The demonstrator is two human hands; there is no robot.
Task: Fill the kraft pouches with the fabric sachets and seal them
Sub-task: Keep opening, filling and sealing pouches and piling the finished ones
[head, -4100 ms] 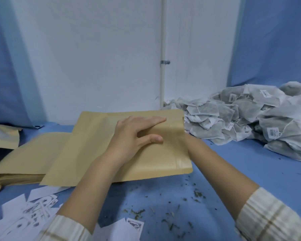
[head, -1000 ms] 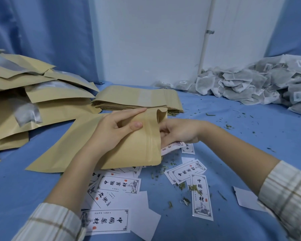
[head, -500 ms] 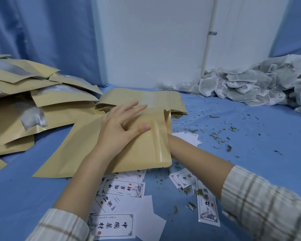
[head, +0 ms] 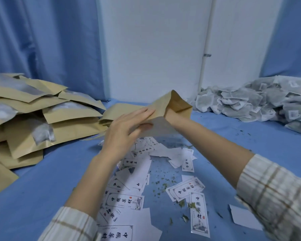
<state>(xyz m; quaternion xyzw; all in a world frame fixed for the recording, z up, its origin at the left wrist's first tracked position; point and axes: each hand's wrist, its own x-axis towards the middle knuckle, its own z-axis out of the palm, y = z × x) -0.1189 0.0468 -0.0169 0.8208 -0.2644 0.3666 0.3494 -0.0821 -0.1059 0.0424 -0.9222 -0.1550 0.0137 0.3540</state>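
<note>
The kraft pouch [head: 172, 108] was held up off the blue table [head: 42, 185], between the heap of filled pouches [head: 42, 115] at the left and the pile of fabric sachets [head: 250, 100] at the far right; it looked light and thin, stiff enough to keep its creases yet easy to dent, so the best hold seemed to be at the mouth edges, one panel per hand. The left hand [head: 123, 133] lay against the near panel with fingers nearly straight and the thumb under the edge, pinching it lightly; the right hand [head: 169, 117] was thrust inside the mouth up to the wrist, so I cannot tell how its fingers lay (probably spreading the gusset, to judge by the bulged top). A sachet, soft and slack, would likely slide in easily once the mouth stood open. Half a second earlier the pouch had lain almost flat on the table under the left palm; it had since been lifted and tilted, its mouth opened, and the printed paper labels [head: 186, 188] beneath it were uncovered.
</note>
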